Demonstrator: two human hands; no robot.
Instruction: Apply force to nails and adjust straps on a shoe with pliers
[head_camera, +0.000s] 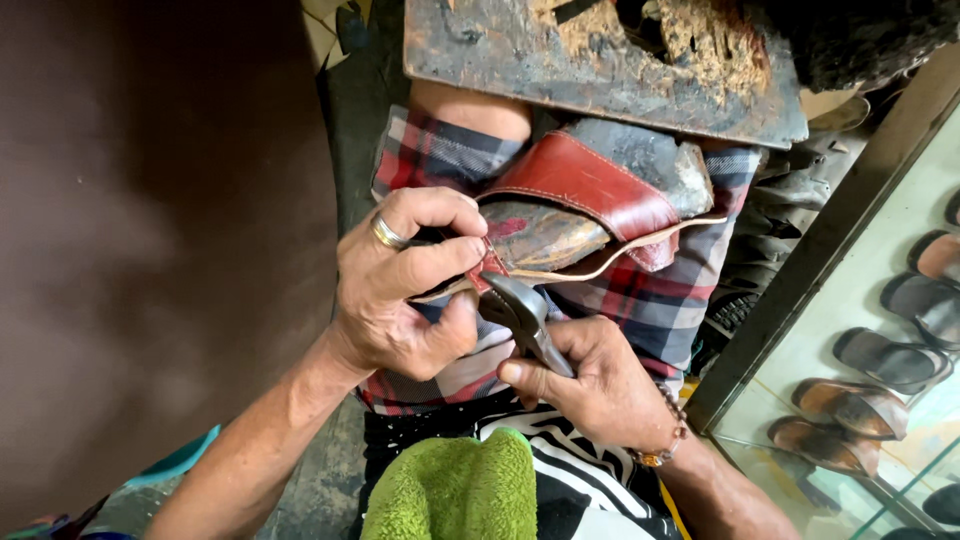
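Observation:
A worn red-brown leather sandal (585, 185) lies sole-up on my lap, over plaid shorts (660, 300). My left hand (405, 285), with a ring on one finger, pinches the sandal's near edge between thumb and fingers. My right hand (595, 385) grips dark metal pliers (522, 318), whose jaws bite the sandal's edge right beside my left thumb. A thin tan welt strip (625, 252) runs along the sole's edge and lifts away toward the right.
A scarred wooden work block (520, 60) sits just beyond my knees. A green towel (455, 490) lies at my waist. On the right a glass case (850, 330) holds several sandals. A dark brown wall fills the left.

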